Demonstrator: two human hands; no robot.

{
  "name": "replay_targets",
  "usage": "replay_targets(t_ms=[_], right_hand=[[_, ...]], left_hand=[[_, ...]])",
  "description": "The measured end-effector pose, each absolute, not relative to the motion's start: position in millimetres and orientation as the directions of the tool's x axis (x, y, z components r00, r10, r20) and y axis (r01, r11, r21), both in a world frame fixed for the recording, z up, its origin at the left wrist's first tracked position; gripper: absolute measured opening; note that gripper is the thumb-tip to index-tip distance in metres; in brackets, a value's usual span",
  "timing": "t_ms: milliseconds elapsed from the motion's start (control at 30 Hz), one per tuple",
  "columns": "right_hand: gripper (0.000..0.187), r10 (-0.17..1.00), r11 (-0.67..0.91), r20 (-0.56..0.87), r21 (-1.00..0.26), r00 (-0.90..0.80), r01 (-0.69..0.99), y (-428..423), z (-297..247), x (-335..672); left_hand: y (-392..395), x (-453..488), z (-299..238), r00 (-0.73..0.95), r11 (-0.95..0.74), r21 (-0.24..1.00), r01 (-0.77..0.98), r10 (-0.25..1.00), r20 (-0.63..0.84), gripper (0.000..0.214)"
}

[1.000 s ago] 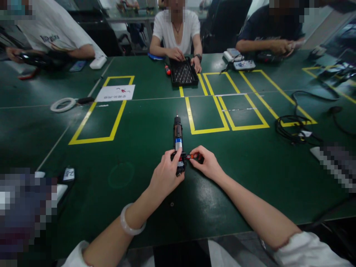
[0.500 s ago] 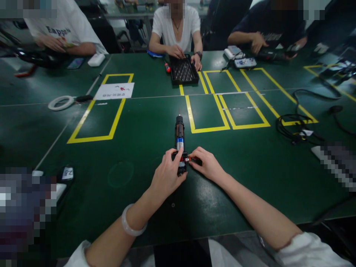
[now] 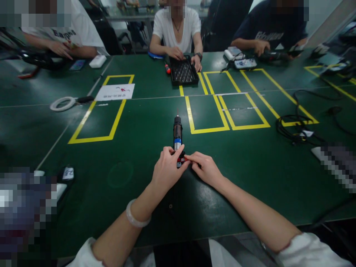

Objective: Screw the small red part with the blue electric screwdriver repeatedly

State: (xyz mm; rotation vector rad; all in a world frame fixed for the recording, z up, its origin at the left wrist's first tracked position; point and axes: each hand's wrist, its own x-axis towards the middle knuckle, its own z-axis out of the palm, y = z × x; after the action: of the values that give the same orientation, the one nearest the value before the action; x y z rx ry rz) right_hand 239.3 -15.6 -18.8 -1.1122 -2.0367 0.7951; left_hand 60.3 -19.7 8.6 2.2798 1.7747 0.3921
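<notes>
A slim motor-like device [image 3: 177,133] with a black front, a silver body and a blue band lies on the green table [image 3: 133,207], its thin tip pointing away from me. My left hand [image 3: 167,165] is closed around its near end, thumb and fingers on either side. On the right side of that end, my right hand [image 3: 204,165] pinches a small red and orange piece, perhaps a wire or connector; it is too small to name. The fingers hide part of the device's near end.
Yellow tape rectangles [image 3: 210,131] mark the table. Across it, a person handles a black tray [image 3: 184,79] of small parts beside a red screwdriver [image 3: 167,69]. A tape roll [image 3: 62,104] and a paper sheet [image 3: 115,92] lie left; coiled black cable [image 3: 290,124] lies right.
The device has shifted slightly left and tilted a little in my left hand. My left thumb has come down toward its near end, and my right fingers have moved in closer at its side.
</notes>
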Motion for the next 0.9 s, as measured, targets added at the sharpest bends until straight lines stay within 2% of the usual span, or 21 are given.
replay_targets(t_ms=[233, 500, 733, 900], right_hand=[[0.052, 0.869, 0.452, 0.29, -0.794, -0.4, 0.407, -15, -22, 239], [0.054, 0.88, 0.415, 0.276, -0.841, -0.386, 0.347, -12, -25, 243], [0.049, 0.884, 0.403, 0.269, -0.854, -0.383, 0.33, -11, -25, 243], [0.051, 0.877, 0.412, 0.273, -0.852, -0.397, 0.325, -10, -28, 243]], left_hand=[[-14, 52, 15, 0.247, -0.244, 0.221, 0.944, 0.969, 0.012, 0.057], [-2, 26, 19, 0.257, -0.259, 0.046, 0.965, 0.965, 0.04, 0.057], [31, -44, 22, 0.084, -0.083, -0.088, 0.993, 0.996, 0.005, 0.061], [55, -108, 23, -0.093, 0.088, -0.085, 0.992, 0.994, -0.061, 0.067]])
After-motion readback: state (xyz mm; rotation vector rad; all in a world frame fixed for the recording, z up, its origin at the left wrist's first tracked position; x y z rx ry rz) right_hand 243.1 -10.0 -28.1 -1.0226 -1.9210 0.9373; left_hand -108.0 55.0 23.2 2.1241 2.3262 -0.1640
